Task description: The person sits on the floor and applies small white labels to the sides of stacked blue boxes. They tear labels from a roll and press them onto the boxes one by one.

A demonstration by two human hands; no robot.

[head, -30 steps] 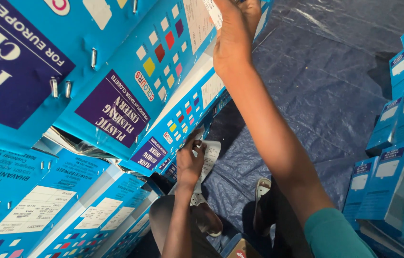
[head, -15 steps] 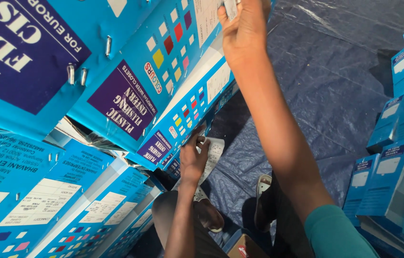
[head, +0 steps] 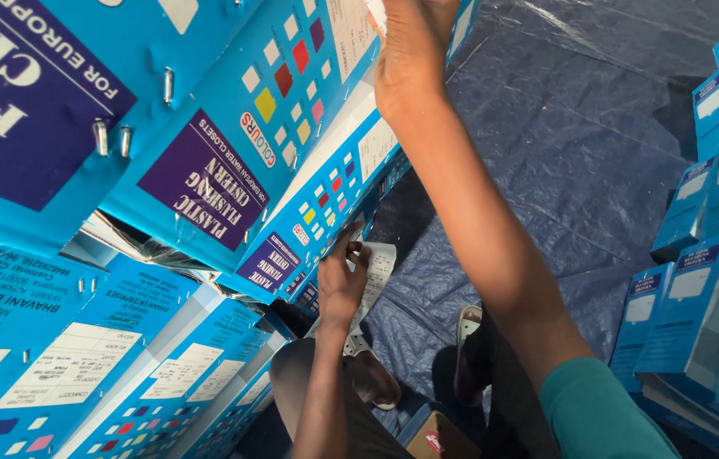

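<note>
Boxes (head: 232, 127) of bright blue cardboard, stacked and leaning, are filling the left half of the frame, with purple panels, rows of small colour squares and metal staples (head: 111, 140) showing on their faces. At the top centre the right hand (head: 410, 47) is reaching up and pressing against a white label (head: 349, 30) on one box; its fingers are running out of the frame, so I cannot tell how far they are closed or whether they are gripping anything. Lower down, near the middle, the left hand (head: 344, 276) is curling shut around a strip of white paper (head: 376, 272), just beside the lower edge of the stack. A blue plastic sheet (head: 580, 153) is covering the floor across the upper right. More blue boxes (head: 716, 280) are standing along the right edge, well apart from the hands. Sandalled feet (head: 466, 327) are resting on the sheet at lower centre.
</note>
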